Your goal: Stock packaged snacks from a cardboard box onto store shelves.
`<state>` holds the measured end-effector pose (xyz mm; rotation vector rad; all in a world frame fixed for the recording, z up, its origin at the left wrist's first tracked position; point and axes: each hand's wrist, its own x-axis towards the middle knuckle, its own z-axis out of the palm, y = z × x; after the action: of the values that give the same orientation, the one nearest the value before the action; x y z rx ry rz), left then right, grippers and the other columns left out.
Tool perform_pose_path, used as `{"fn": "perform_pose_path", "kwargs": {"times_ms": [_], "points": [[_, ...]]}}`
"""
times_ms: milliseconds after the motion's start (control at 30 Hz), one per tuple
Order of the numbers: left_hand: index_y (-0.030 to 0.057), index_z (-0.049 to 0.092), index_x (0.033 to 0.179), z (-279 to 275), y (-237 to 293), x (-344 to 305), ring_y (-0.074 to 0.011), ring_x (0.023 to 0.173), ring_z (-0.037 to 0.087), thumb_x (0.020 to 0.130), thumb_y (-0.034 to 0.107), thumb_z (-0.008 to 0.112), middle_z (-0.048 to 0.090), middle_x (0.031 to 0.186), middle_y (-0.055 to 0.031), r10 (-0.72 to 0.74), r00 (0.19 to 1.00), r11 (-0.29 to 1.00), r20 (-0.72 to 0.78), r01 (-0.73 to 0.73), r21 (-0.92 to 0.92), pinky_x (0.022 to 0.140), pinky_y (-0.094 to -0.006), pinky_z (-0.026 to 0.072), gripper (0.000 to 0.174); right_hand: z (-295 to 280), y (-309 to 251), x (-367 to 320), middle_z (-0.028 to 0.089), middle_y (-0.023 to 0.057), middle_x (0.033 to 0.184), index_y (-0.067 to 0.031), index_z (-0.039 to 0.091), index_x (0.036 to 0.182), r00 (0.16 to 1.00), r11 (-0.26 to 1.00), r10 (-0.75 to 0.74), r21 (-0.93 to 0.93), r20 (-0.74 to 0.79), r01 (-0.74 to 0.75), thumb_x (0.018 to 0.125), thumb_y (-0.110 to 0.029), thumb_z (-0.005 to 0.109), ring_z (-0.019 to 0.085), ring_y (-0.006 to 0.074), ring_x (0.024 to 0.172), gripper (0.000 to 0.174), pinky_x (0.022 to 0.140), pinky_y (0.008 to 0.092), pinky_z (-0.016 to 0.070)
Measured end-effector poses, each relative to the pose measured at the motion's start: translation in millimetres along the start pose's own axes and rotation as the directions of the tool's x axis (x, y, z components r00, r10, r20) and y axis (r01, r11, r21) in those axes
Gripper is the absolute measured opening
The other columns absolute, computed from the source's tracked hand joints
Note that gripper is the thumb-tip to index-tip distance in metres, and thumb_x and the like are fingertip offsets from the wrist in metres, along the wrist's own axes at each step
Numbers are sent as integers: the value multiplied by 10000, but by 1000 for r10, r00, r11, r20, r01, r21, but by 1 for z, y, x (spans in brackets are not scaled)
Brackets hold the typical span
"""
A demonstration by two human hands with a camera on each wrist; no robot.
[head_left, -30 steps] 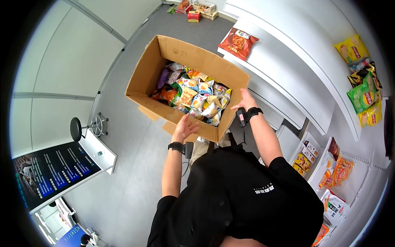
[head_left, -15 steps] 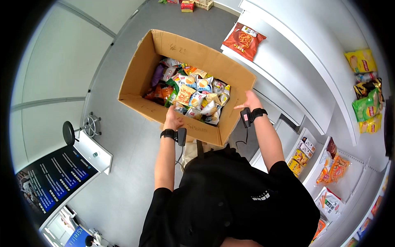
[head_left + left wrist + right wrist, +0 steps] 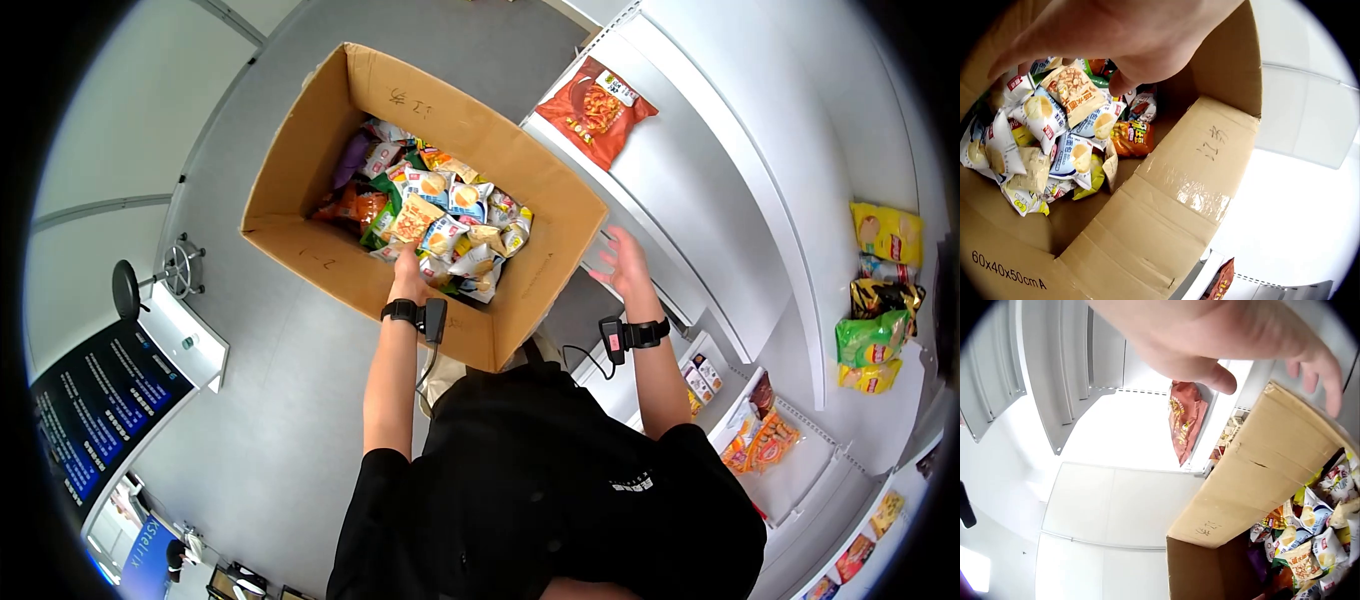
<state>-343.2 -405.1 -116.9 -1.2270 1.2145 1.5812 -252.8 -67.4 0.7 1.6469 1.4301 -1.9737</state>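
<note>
A large cardboard box (image 3: 450, 115) stands open-topped in front of the person, filled with small snack packets (image 3: 468, 200) in white, orange, green and purple wrappers. My left hand (image 3: 410, 280) reaches over the near rim, its fingers loosely extended above the packets. Close to its fingers lies a beige square packet (image 3: 1075, 94) on top of the pile. Off the box's right side, my right hand (image 3: 625, 265) is apart from the cardboard with its fingers spread, holding nothing. Dark straps with small cameras circle both wrists.
White shelves (image 3: 690, 150) curve along the right, bearing a red snack bag (image 3: 598, 112), yellow and green chip bags (image 3: 878, 335) and orange packs (image 3: 765, 440). At the left are a round stool (image 3: 127, 290) and a dark display board (image 3: 110, 420).
My right hand has come away from the box's right wall. My left hand has moved farther in over the near rim. The box sits farther left and higher in the head view.
</note>
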Motion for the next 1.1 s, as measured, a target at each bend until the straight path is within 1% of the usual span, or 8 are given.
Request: {"fn": "perform_pose_path", "kwargs": {"times_ms": [167,267,333,500,633,767,1000,1100], "points": [[112,156,1463,58,-26,33,-422,1340,194,825,466,550,122,1492,-211,-154,987,976,36,146,164,977,-694,186,829,9,-13,33,385,190,1308,-162,52,1462,975,996,-43,-66,217,59,830,-352,599,491,327,1105,857,832,528,433],[74,289,1391,90,-53,60,-366,1222,416,838,405,558,315,1405,-186,-217,960,964,175,183,192,951,-576,355,699,20,-26,48,419,187,1286,-166,14,1466,977,980,16,-196,213,27,832,-356,600,537,321,1054,884,859,511,420],[69,358,1319,109,-66,77,-287,987,535,837,382,558,468,1195,-139,-231,947,946,223,165,279,791,-484,467,608,18,-39,42,403,191,1311,-166,15,1467,961,971,99,-235,257,-37,836,-359,597,559,320,1030,880,871,509,411],[68,382,1252,147,-91,125,-255,914,530,814,353,619,449,1156,-132,-335,917,923,216,274,269,751,-440,482,574,16,-46,53,423,122,1326,-246,129,1426,921,960,208,-251,328,-128,887,-329,549,554,330,1085,688,809,474,407],[82,386,1263,154,-102,157,-226,891,534,810,354,629,435,1144,-98,-364,904,893,224,271,359,745,-400,487,581,21,-55,66,379,133,1378,-211,224,1346,898,913,308,-364,314,-185,904,-320,517,563,358,1071,542,793,484,401],[107,428,1254,154,-106,166,-189,877,538,815,394,611,463,1128,-62,-286,914,906,288,161,391,755,-366,487,555,29,-68,74,366,170,1369,-174,251,1307,863,873,409,-402,296,-276,911,-323,507,565,386,1061,495,786,523,394],[102,399,1314,168,-123,202,-196,870,574,832,410,590,522,1146,-78,-360,887,874,290,212,437,745,-354,490,603,36,-71,82,307,181,1405,-161,263,1330,855,825,460,-471,238,-313,911,-353,479,577,358,1053,509,782,547,402],[92,498,1220,171,-124,201,-202,846,602,856,354,566,587,1063,-89,-315,925,888,213,208,410,693,-346,499,454,38,-69,87,313,184,1399,-153,270,1333,861,817,460,-482,215,-317,911,-358,477,582,348,1047,513,777,545,407]]}}
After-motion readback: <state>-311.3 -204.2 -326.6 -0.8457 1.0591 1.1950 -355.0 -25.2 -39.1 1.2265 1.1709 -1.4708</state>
